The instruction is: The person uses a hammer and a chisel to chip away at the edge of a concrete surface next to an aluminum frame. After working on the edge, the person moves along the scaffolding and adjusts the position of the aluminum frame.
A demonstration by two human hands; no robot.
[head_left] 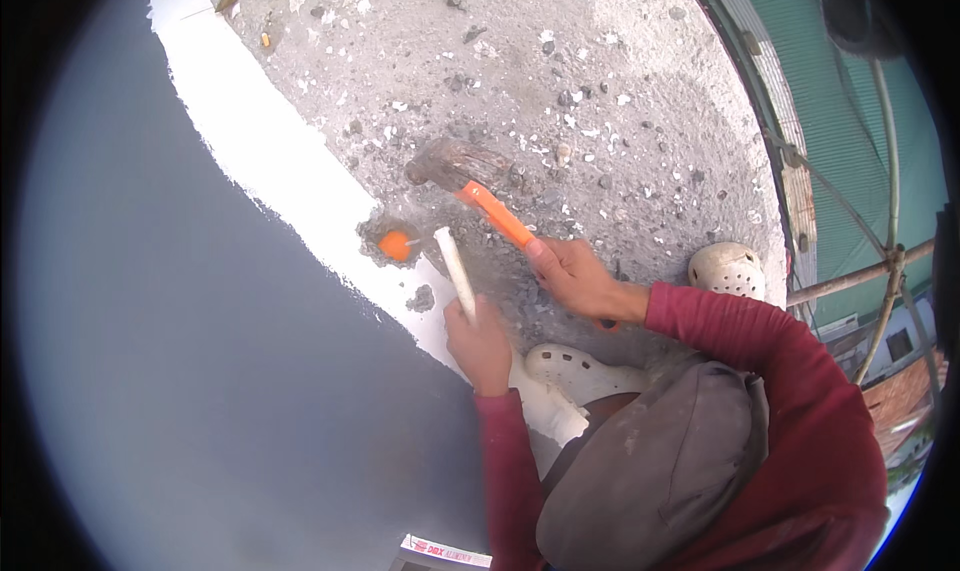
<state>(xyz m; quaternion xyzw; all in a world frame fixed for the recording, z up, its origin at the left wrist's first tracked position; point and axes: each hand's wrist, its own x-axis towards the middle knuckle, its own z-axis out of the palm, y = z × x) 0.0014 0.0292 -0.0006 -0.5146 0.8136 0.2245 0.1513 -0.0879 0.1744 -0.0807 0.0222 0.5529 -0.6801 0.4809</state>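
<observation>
My right hand (580, 279) is closed round the handle of a claw hammer (497, 214), whose orange shaft leads to a dusty, blurred head just beyond the chisel's end. In my left hand (480, 347) is a pale, rod-like chisel (456, 274), its flared end standing up out of the fist; the lower end is hidden by the hand. Left of the chisel, a round orange piece (395, 246) sits in a rough chipped hole (372, 233) by the white band (262, 136). The hammer head and chisel end are close; whether they touch, I cannot tell.
Rubble and paint flakes litter the rough concrete floor (560, 61). A grey wall surface (230, 371) fills the left. Cream clogs (580, 369) are on my feet. Along the right are the floor's edge, scaffold poles (888, 301) and green netting (840, 101).
</observation>
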